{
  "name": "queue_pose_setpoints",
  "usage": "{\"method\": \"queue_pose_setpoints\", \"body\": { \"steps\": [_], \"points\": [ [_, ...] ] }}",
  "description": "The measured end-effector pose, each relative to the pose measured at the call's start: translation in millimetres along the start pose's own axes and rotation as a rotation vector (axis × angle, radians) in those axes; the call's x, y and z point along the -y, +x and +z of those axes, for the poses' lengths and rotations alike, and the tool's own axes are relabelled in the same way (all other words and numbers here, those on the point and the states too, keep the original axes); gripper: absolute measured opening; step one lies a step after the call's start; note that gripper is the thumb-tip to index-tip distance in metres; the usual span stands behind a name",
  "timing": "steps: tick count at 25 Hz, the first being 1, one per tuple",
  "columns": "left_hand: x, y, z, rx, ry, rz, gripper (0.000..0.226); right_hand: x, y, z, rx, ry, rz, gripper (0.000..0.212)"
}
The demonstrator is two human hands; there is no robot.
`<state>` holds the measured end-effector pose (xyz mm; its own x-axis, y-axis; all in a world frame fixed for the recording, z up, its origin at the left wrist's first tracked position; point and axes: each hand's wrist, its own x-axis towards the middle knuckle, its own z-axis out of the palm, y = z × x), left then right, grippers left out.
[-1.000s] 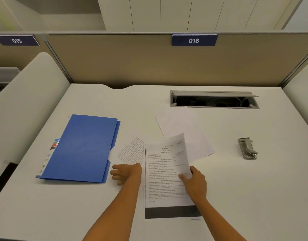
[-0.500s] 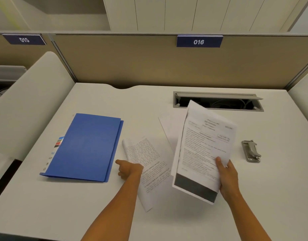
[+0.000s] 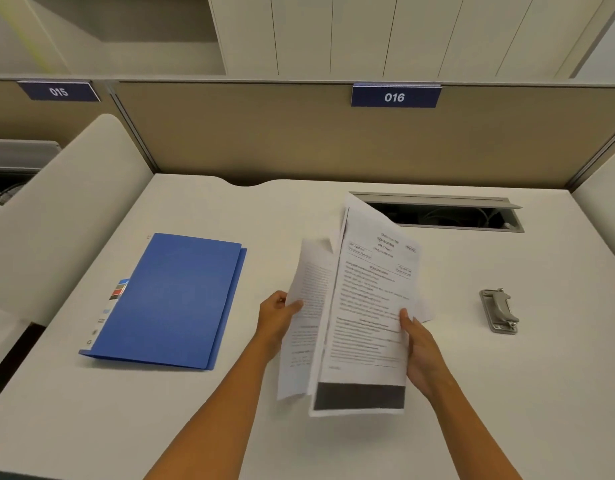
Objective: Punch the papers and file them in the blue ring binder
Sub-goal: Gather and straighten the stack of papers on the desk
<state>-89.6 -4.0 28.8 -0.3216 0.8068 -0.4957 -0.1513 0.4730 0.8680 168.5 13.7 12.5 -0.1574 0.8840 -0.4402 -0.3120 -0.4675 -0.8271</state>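
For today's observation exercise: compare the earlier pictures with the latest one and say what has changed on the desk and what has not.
The papers, earlier spread flat on the desk, are now gathered and lifted. The right hand picked up the top printed sheet first; the left hand, which had been on the desk, now grips the other sheets' left edge. The blue ring binder stays closed and the hole punch untouched.

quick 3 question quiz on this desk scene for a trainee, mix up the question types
1. True or false: the blue ring binder lies closed on the desk.
2. Which hand is nearer the hole punch?
3. The papers are: A) flat on the desk B) held up by both hands C) inside the binder

Key:
1. True
2. The right hand; the left hand holds the papers' other edge.
3. B
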Motion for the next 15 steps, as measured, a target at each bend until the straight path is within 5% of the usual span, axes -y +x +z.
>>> {"method": "queue_pose_setpoints", "body": {
  "steps": [3,6,11,15],
  "points": [
    [-20.4,-2.3,9.4,0.248,-0.145,-0.127,0.010,5.3,7.5,7.9,-0.007,-0.024,-0.043,0.038],
    [-29.0,-7.8,20.1,0.369,-0.266,-0.212,0.044,8.2,11.5,9.3,0.008,-0.141,-0.016,0.039],
    [-28.4,-11.6,24.3,0.403,-0.543,-0.215,0.040,0.9,10.7,6.3,0.053,-0.342,0.018,0.034],
    [-25.8,-2.1,18.1,0.436,-0.590,-0.305,0.074,-11.5,12.4,8.3,-0.112,-0.493,-0.101,0.023]
  ]
}}
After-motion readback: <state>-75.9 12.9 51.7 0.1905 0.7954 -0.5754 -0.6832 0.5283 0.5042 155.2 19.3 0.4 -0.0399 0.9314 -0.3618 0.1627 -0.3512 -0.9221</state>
